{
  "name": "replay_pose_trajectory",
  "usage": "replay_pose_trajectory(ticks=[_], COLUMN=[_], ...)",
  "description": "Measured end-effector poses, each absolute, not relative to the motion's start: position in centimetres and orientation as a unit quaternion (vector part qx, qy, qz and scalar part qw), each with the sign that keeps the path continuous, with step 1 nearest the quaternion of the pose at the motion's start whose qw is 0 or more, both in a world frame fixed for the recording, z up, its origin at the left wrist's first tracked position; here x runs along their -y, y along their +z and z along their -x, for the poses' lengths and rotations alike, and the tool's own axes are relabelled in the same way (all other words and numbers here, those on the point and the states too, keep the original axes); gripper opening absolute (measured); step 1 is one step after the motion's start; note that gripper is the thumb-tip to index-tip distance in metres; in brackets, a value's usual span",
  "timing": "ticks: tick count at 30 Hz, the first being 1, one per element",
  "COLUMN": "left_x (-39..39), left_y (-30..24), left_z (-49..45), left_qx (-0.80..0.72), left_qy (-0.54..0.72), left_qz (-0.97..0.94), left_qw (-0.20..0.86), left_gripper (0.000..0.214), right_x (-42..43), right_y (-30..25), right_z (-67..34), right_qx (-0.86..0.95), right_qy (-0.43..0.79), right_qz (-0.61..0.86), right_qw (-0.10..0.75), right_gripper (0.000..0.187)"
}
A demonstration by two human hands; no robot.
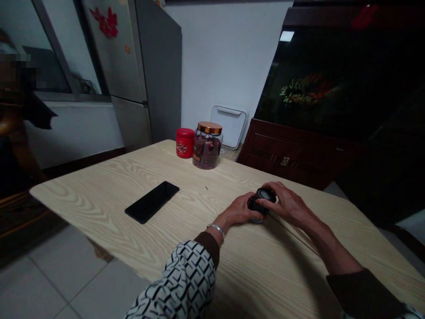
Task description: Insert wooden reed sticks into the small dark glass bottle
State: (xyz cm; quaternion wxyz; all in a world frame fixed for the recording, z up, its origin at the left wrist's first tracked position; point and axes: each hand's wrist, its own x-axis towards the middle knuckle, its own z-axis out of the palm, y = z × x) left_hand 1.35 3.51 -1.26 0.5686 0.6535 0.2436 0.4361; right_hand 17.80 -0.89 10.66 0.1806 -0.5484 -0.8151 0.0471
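Observation:
Both my hands are closed round a small container with a black lid [264, 196] that stands on the wooden table [133, 177]. My left hand [239, 212] grips its body from the left side; a silver bracelet circles that wrist. My right hand [288, 204] wraps over the lid from the right, fingers curled on the top. The container's lower part is mostly hidden by my fingers.
A black phone [152, 201] lies flat on the table to the left. A glass jar with a gold lid [207, 145] and a red tin [185, 142] stand at the far edge. A dark wooden chair back [292, 153] and a grey fridge [139, 75] are behind.

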Motion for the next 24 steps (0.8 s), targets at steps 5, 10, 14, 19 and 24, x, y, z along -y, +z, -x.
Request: replay_pose_trajectory(ticks=[5, 10, 14, 19, 24], left_x=[-3.1, -2.1, -0.3, 2.7, 3.8], left_y=[-0.9, -0.7, -0.7, 1.8, 10.9], left_z=[-1.2, -0.3, 1.7, 4.0, 4.4], left_qx=[-0.246, -0.265, -0.37, -0.427, -0.286], left_qy=[0.429, 0.432, 0.462, 0.42, 0.383], left_qz=[-0.658, -0.63, -0.614, -0.675, -0.671], left_qw=[0.568, 0.589, 0.522, 0.43, 0.567], left_gripper=[0.067, 0.098, 0.07, 0.042, 0.061], right_x=[1.0, 1.7, 3.3, 6.5, 8.1], right_y=[8.7, 6.8, 5.1, 4.7, 12.8], right_z=[-18.0, -17.5, -17.9, -19.5, -20.4], right_qx=[0.792, 0.747, 0.676, 0.625, 0.598], right_qy=[0.108, 0.174, 0.141, 0.176, 0.451], right_qz=[0.542, 0.549, 0.584, 0.63, 0.482], right_qw=[0.259, 0.331, 0.427, 0.425, 0.454], right_gripper=[0.038, 0.056, 0.069, 0.052, 0.067])
